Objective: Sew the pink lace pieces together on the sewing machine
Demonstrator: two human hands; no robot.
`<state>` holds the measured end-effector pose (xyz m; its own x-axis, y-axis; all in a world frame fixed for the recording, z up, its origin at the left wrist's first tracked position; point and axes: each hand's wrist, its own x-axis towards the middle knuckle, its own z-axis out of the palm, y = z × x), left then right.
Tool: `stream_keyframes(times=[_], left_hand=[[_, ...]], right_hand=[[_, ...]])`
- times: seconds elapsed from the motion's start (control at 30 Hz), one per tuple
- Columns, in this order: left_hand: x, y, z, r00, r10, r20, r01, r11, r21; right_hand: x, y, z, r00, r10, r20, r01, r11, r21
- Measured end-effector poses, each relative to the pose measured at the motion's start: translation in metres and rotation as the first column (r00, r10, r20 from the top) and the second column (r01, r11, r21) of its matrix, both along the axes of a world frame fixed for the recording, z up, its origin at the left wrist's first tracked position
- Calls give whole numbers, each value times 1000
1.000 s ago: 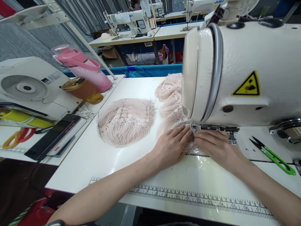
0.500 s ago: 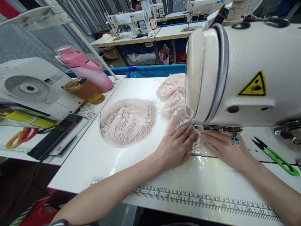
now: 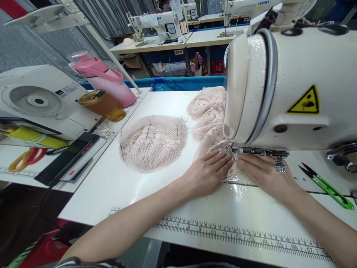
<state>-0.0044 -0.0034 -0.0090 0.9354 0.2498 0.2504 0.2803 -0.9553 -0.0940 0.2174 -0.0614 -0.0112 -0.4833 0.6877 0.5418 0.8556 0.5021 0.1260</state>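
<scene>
A strip of pale pink lace (image 3: 208, 139) runs under the needle end of a white sewing machine (image 3: 295, 74). My left hand (image 3: 208, 171) lies flat on this lace, fingers stretched together just left of the presser foot. On the other side, my right hand (image 3: 267, 176) reaches in with straight fingers, the tips at the lace edge and partly behind the machine's metal attachment (image 3: 259, 151). The right thumb is hidden. Left of my hands, a separate rounded lace piece (image 3: 153, 145) with dark thread lines lies on the white table (image 3: 111, 193).
Green thread snips (image 3: 327, 188) lie to the right of my right hand. A pink bottle (image 3: 106, 80), an amber cup (image 3: 102, 104), a black device (image 3: 67, 158) and orange-handled scissors (image 3: 26, 159) are at the left. A printed ruler (image 3: 237, 236) edges the table front.
The view has shifted slightly, so most things sit a little further right. My left fingers lie flatter and closer together on the lace; my right hand stays nearly the same.
</scene>
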Motion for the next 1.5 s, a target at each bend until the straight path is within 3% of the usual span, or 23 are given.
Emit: stream_keyframes(times=[0.23,0.47,0.8,1.03,1.5], left_hand=[[-6,8,1,1000,14,-22,-14,1000,-6],[-4,7,1,998,20,62,-25,997,79],[-2,6,4,1000,18,0,-18,997,-80],[-2,6,5,999,29,17,-27,995,-96],[4,0,1,991,131,9,-130,988,-87]], right_hand=[[-4,-3,-11,998,23,58,-18,997,-79],[-19,-3,-3,994,110,22,-110,994,13],[-19,-5,-6,994,106,2,-106,993,-44],[-19,-4,-7,991,135,-3,-135,991,-2],[-13,-5,-5,995,89,-42,-93,991,-93]])
